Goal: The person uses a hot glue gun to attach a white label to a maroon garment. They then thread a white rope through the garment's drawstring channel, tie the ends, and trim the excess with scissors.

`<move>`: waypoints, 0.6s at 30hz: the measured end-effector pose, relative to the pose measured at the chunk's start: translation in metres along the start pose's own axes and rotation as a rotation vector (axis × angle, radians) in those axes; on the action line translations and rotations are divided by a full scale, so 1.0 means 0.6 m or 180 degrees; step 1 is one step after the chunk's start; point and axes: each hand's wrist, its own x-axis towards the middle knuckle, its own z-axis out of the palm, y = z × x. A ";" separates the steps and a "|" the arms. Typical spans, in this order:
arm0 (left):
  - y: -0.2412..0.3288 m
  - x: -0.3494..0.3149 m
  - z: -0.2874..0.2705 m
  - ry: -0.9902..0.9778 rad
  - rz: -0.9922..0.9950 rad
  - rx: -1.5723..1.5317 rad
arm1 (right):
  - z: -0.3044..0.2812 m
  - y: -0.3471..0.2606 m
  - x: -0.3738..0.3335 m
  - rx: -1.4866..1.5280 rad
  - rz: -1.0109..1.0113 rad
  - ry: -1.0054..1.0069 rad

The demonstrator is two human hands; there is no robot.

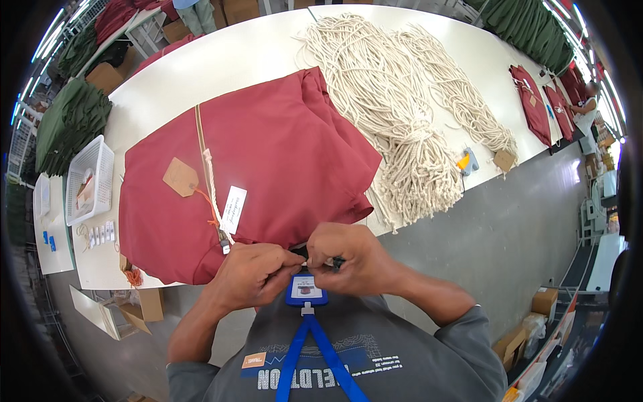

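Note:
My left hand [258, 273] is closed, its thumb and finger pinched together just in front of my chest. Something small and pale may be in that pinch, but I cannot make it out. My right hand [348, 258] is curled shut close beside it, around a small dark object [337, 263] whose kind is mostly hidden. Directly beyond both hands lies a folded dark red fabric piece [268, 154] with a zipper [200, 127]. On it rest a brown tag [181, 176], a white tag [233, 209] and a short white cord [210, 174].
Long bundles of cream rope [402, 107] spread over the white table [248, 57]. A grey and orange tool [468, 161] sits near its edge. At left stand a white basket [100, 177] and green fabric [70, 127]. A person [587, 114] works at far right.

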 end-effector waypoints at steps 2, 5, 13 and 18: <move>-0.002 0.007 0.004 0.0093 -0.0113 0.0022 | -0.012 0.001 0.010 0.0034 0.0004 0.0128; -0.004 0.014 0.010 0.0232 -0.1022 -0.0647 | -0.024 0.004 0.016 0.0095 0.0321 0.0239; -0.027 0.011 0.033 0.0555 -0.1547 -0.1577 | 0.000 0.033 0.001 0.0193 0.0278 0.0833; -0.029 0.012 0.035 0.0553 -0.1691 -0.1567 | 0.003 0.049 0.005 0.0461 0.0127 0.0859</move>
